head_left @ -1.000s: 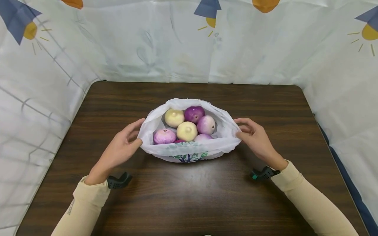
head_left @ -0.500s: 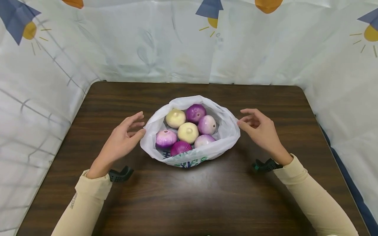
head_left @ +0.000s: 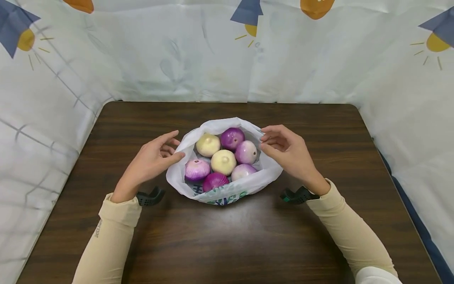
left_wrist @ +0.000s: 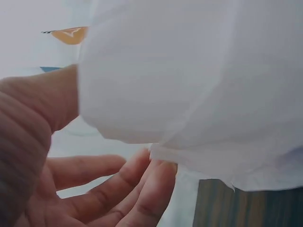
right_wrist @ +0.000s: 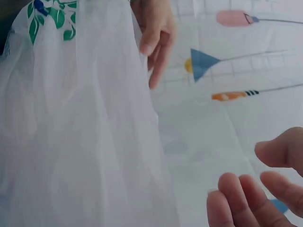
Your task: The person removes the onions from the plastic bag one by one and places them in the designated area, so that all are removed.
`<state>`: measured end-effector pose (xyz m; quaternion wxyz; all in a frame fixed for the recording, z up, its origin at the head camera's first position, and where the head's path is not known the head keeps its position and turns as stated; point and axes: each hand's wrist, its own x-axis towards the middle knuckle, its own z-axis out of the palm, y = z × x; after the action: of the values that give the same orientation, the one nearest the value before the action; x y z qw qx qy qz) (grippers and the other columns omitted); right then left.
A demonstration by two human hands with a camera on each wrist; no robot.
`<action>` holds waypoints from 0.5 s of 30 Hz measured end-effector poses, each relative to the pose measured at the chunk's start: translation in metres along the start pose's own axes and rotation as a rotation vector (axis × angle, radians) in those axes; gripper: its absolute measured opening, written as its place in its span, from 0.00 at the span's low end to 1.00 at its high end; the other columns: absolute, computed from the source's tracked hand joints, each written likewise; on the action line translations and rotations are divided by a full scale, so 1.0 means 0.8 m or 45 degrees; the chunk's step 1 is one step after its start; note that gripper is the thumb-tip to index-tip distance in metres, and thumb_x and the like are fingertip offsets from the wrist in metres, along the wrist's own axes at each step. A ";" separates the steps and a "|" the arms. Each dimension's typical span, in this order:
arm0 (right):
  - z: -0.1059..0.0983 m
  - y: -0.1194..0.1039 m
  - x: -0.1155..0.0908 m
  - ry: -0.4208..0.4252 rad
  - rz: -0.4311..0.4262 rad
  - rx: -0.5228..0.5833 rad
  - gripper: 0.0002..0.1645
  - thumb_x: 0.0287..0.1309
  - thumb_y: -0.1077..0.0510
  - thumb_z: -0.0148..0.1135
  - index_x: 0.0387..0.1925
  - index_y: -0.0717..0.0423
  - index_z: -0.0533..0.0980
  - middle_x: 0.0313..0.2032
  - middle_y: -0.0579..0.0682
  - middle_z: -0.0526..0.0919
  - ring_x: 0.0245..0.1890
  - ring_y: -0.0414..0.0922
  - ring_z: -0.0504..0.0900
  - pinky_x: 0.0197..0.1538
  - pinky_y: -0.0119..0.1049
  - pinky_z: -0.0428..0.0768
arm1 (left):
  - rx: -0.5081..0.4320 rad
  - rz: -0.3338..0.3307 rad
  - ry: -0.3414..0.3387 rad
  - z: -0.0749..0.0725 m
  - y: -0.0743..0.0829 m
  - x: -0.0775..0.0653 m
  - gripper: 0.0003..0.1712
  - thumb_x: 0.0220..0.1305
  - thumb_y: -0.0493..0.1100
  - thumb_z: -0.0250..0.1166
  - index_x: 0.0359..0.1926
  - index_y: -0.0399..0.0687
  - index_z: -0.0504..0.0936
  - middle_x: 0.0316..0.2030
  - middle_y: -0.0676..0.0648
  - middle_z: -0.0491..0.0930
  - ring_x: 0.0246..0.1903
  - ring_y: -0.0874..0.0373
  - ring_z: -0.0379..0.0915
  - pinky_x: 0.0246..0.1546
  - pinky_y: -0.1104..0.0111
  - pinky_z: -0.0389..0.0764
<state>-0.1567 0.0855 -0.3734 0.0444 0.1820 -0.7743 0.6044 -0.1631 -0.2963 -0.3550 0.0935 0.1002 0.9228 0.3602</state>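
A white plastic bag (head_left: pixel 264 175) with a green and blue print stands with its mouth wide on the table. Inside lie several onions: purple ones such as the dark purple onion (head_left: pixel 232 138), and two pale yellow onions, one of them in the middle (head_left: pixel 223 162). My left hand (head_left: pixel 152 159) is at the bag's left rim, its thumb over the edge and its fingers loosely spread. In the left wrist view its fingertips touch the bag, which hides the thumb's end. My right hand (head_left: pixel 287 152) hovers at the right rim, fingers loosely bent, holding nothing.
The dark brown wooden table (head_left: pixel 227 244) carries the bag. A white patterned sheet (head_left: pixel 142 51) hangs round the table's back and sides. Dark wrist devices sit under both wrists, such as the right wrist device (head_left: pixel 298 195).
The bag's mouth has spread wider, showing more of the front onions. My right hand has let go of the right rim and moved left over it. The left hand has shifted slightly up and right.
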 end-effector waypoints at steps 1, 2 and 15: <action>0.006 -0.001 0.001 -0.032 -0.010 0.012 0.24 0.60 0.69 0.70 0.58 0.63 0.78 0.46 0.62 0.85 0.44 0.37 0.87 0.52 0.27 0.85 | 0.004 -0.001 -0.005 0.000 0.000 0.002 0.44 0.68 0.54 0.69 0.78 0.46 0.64 0.58 0.43 0.80 0.51 0.50 0.82 0.44 0.87 0.74; 0.010 -0.001 0.001 -0.060 -0.016 0.015 0.24 0.59 0.69 0.70 0.58 0.63 0.78 0.47 0.62 0.85 0.44 0.37 0.87 0.53 0.27 0.85 | 0.004 -0.001 -0.008 0.001 0.000 0.003 0.43 0.67 0.54 0.70 0.78 0.46 0.65 0.57 0.43 0.81 0.51 0.50 0.82 0.43 0.87 0.74; 0.041 0.025 -0.005 -0.313 0.050 -0.101 0.24 0.57 0.65 0.74 0.56 0.62 0.80 0.48 0.57 0.88 0.47 0.48 0.89 0.54 0.33 0.87 | -0.040 -0.059 0.001 0.007 -0.010 0.005 0.34 0.66 0.52 0.71 0.69 0.44 0.76 0.54 0.38 0.85 0.49 0.48 0.86 0.40 0.82 0.78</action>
<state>-0.1545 0.0595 -0.4016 -0.0555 0.2377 -0.8006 0.5472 -0.1667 -0.2977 -0.3650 0.1029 0.0770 0.9191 0.3725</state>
